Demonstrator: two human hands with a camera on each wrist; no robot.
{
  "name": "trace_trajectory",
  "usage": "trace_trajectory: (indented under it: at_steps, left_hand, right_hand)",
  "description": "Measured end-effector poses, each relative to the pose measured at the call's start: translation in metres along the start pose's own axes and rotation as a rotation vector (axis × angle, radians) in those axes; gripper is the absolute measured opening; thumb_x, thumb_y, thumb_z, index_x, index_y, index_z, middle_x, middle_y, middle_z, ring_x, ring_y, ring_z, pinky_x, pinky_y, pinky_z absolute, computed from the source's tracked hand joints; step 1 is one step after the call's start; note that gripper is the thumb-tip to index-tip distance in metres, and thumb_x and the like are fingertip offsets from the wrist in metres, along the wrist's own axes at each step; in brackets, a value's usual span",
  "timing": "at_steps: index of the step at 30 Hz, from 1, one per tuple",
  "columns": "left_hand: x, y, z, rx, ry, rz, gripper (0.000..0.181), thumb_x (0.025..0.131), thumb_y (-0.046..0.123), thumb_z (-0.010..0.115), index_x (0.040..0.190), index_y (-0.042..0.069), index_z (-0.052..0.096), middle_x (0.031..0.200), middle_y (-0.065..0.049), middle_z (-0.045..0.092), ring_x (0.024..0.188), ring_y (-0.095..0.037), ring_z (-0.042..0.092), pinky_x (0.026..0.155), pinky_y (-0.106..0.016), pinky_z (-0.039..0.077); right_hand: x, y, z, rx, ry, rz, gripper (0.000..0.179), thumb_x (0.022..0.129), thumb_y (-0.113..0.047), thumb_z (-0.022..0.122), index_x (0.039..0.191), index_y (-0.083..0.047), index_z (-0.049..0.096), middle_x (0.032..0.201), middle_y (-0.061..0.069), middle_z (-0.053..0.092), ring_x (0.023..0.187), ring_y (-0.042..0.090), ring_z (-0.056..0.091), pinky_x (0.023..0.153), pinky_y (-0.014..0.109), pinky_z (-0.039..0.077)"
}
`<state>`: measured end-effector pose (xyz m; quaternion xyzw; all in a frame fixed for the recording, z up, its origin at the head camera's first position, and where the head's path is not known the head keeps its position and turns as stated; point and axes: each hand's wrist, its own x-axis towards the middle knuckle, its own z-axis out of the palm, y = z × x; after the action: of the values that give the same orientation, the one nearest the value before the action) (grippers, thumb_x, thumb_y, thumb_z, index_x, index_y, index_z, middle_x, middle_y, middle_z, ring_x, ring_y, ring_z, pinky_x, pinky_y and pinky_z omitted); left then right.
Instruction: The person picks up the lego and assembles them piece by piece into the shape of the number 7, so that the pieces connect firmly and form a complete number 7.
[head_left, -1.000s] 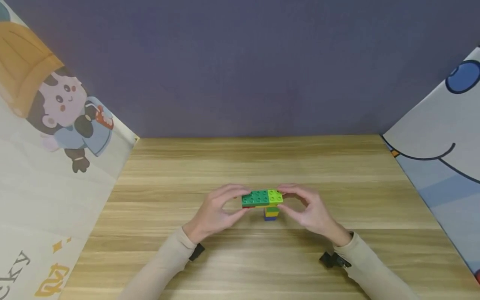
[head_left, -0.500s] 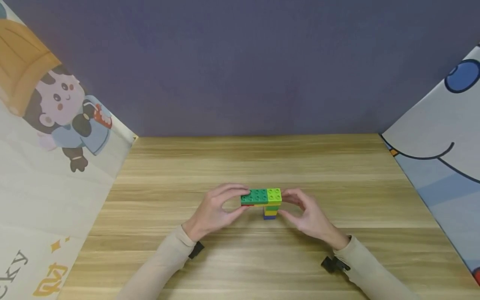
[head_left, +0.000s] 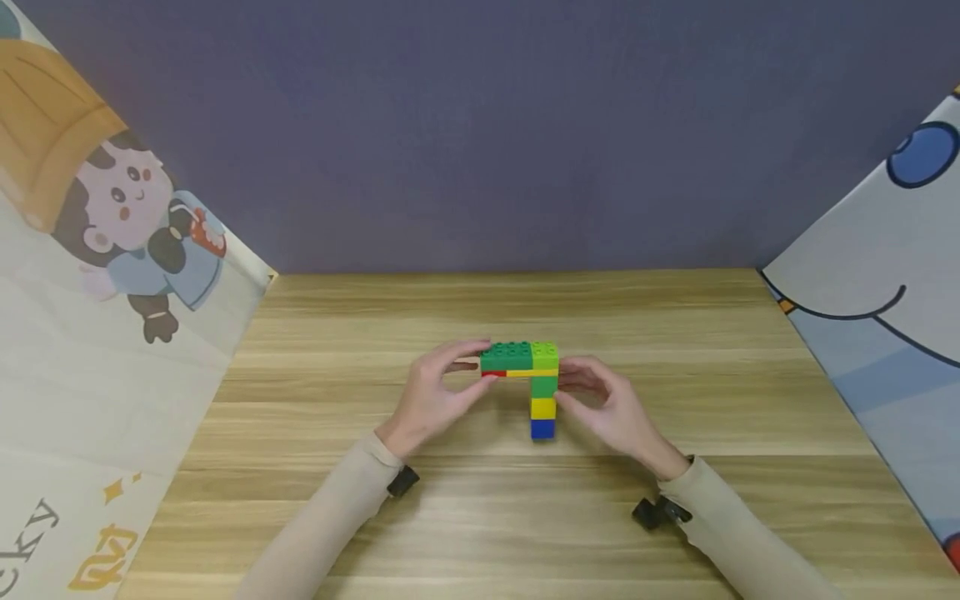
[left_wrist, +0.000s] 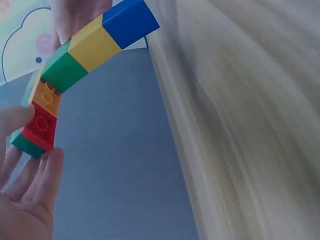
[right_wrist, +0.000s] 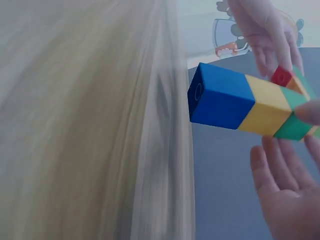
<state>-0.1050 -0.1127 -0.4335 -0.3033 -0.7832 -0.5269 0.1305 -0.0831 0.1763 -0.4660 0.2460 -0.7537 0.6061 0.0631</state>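
Both hands hold one toy building-block assembly off the table. Its top row joins a dark green brick [head_left: 506, 358] and a lime brick [head_left: 544, 357], over a flat red piece [head_left: 494, 373] and a yellow one [head_left: 519, 373]. Under the lime end, a green block [head_left: 543, 387], a yellow block [head_left: 543, 408] and a blue block [head_left: 542, 429] form a column. My left hand [head_left: 431, 396] pinches the dark green and red end, thumb on the red piece's underside in the left wrist view. My right hand [head_left: 618, 417] grips the column's upper part, thumb on the green block [right_wrist: 294, 126].
A wood-grain table [head_left: 480, 517] lies below the hands. Behind it rises a dark blue-grey panel [head_left: 480, 133]. Cartoon-printed panels stand at the left [head_left: 82, 400] and right [head_left: 885, 333].
The assembly has tilted, its top row moving away from the person, so the column's front now shows. The right hand's grip has moved from the lime brick down toward the green block.
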Motion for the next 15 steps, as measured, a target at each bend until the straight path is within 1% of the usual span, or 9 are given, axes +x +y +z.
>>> trace_trajectory:
  at_steps: [2, 4, 7, 11, 13, 15]
  left_hand:
    - [0.006, -0.002, 0.002, -0.041, 0.011, -0.095, 0.044, 0.089, 0.003, 0.086, 0.131, 0.006, 0.073, 0.135, -0.014, 0.071, 0.114, -0.03, 0.074, 0.09, -0.043, 0.066]
    - [0.012, -0.006, 0.003, -0.076, 0.017, -0.174, 0.042, 0.09, 0.006, 0.085, 0.131, 0.006, 0.073, 0.133, -0.013, 0.069, 0.114, -0.031, 0.074, 0.09, -0.044, 0.066]
    - [0.02, -0.014, 0.006, -0.099, 0.01, -0.264, 0.042, 0.091, 0.009, 0.085, 0.131, 0.004, 0.073, 0.129, -0.013, 0.068, 0.112, -0.034, 0.075, 0.089, -0.042, 0.066]
    - [0.028, -0.028, 0.008, -0.097, -0.013, -0.333, 0.045, 0.091, 0.012, 0.086, 0.132, 0.001, 0.072, 0.126, -0.015, 0.069, 0.111, -0.037, 0.076, 0.09, -0.035, 0.065]
    - [0.03, -0.035, 0.009, -0.07, -0.026, -0.359, 0.045, 0.092, 0.014, 0.085, 0.133, 0.003, 0.072, 0.125, -0.016, 0.07, 0.11, -0.036, 0.076, 0.091, -0.035, 0.065]
    - [0.031, -0.042, 0.01, -0.04, -0.044, -0.385, 0.046, 0.093, 0.016, 0.085, 0.134, 0.003, 0.071, 0.127, -0.018, 0.07, 0.11, -0.035, 0.076, 0.091, -0.036, 0.065]
  right_hand:
    - [0.003, -0.001, 0.0, 0.022, 0.008, 0.083, 0.044, 0.093, 0.011, 0.073, 0.135, 0.006, 0.062, 0.128, 0.029, 0.07, 0.112, 0.003, 0.069, 0.097, 0.021, 0.059]
    - [0.007, -0.001, 0.0, 0.03, 0.023, 0.166, 0.044, 0.095, 0.006, 0.074, 0.137, 0.006, 0.061, 0.131, 0.028, 0.07, 0.111, 0.003, 0.07, 0.097, 0.02, 0.059]
    - [0.013, -0.001, 0.0, 0.028, 0.038, 0.29, 0.046, 0.096, -0.003, 0.076, 0.14, 0.002, 0.061, 0.134, 0.025, 0.069, 0.114, 0.012, 0.071, 0.098, 0.019, 0.058]
    - [0.02, 0.003, 0.002, 0.046, 0.035, 0.45, 0.052, 0.098, -0.012, 0.077, 0.146, -0.004, 0.059, 0.142, 0.021, 0.066, 0.124, 0.03, 0.069, 0.097, 0.024, 0.06]
    - [0.023, 0.005, 0.003, 0.08, 0.023, 0.519, 0.056, 0.099, -0.015, 0.076, 0.15, -0.004, 0.056, 0.149, 0.021, 0.062, 0.129, 0.034, 0.067, 0.098, 0.028, 0.061]
    - [0.026, 0.008, 0.005, 0.12, 0.015, 0.577, 0.059, 0.1, -0.017, 0.075, 0.153, -0.004, 0.053, 0.153, 0.021, 0.058, 0.131, 0.033, 0.066, 0.098, 0.031, 0.062]
